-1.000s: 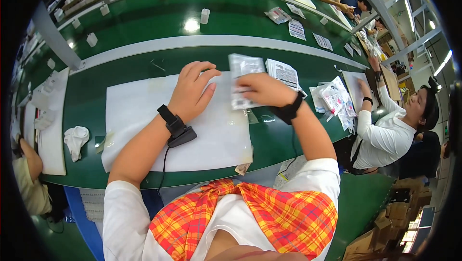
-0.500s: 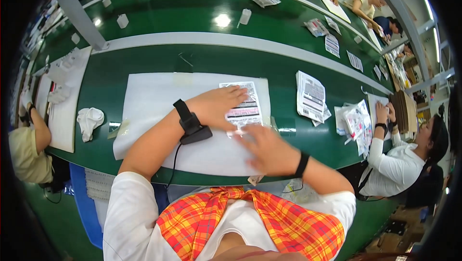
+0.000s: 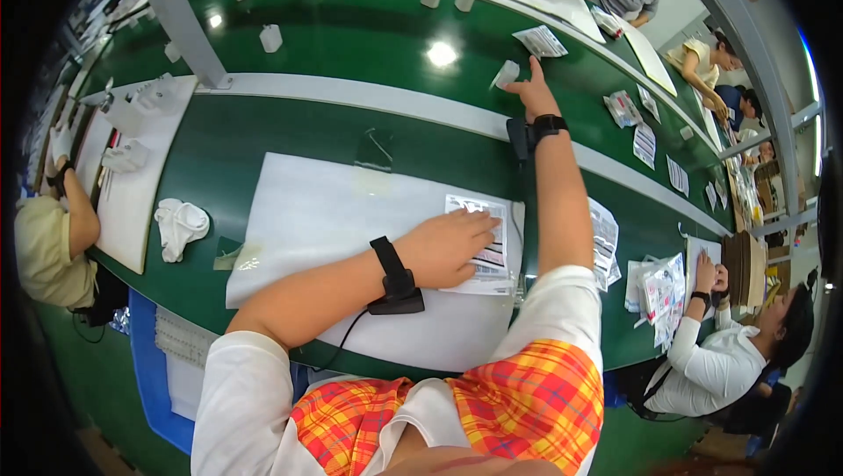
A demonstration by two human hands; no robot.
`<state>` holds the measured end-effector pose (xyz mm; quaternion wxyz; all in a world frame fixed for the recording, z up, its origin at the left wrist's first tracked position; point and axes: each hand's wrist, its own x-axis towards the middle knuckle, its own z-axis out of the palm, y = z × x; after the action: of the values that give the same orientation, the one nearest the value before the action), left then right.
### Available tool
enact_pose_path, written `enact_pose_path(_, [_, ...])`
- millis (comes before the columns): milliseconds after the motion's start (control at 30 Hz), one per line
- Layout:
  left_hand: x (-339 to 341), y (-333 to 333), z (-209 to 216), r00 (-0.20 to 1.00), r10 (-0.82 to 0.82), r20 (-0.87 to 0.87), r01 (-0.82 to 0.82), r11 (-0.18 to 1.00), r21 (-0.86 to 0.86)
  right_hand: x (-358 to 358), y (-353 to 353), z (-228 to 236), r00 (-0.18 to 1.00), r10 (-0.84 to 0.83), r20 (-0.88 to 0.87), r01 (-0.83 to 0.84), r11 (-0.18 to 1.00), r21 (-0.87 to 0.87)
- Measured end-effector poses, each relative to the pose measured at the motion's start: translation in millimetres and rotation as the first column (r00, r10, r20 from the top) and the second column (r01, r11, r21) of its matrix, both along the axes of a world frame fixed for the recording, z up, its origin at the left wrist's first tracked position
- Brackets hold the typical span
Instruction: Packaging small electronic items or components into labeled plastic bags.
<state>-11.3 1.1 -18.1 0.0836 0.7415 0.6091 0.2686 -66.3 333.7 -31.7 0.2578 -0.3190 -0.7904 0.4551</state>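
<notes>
My left hand (image 3: pixel 450 249) lies flat, fingers stretched, on a printed sheet (image 3: pixel 494 252) that seems to be in a clear plastic bag. The sheet rests on a white mat (image 3: pixel 299 204). My right arm is stretched far forward over the grey rail. At its end, my right hand (image 3: pixel 534 97) is open, with the index finger extended and the thumb close beside a small white block (image 3: pixel 506 75). Whether the thumb touches the block, I cannot tell. A packed bag with a printed label (image 3: pixel 540 41) lies just beyond the fingertips.
A grey rail (image 3: pixel 351 100) separates my bench from the green strip beyond. Printed sheets (image 3: pixel 604 234) and bagged packs (image 3: pixel 660 292) lie at right. A white cloth glove (image 3: pixel 181 228) is at left. Co-workers sit on both sides; a blue bin (image 3: pixel 145 379) stands below left.
My right hand has left the sheet and reached forward across the rail to the white block. My left hand stays on the sheet. The whole view has shifted.
</notes>
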Motion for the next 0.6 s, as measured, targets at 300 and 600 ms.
enact_pose_path(300, [-6,-4,2,0.998,-0.061,0.006,0.062,0.991,-0.117,34,-60,46,0.906,-0.061,-0.418,-0.204,0.803,-0.56])
enact_pose_path(600, [7,1,-5,0.984,0.011,-0.175,-0.026,0.996,-0.086,219,-190,58,0.963,0.241,-0.119,-0.26,0.948,-0.185])
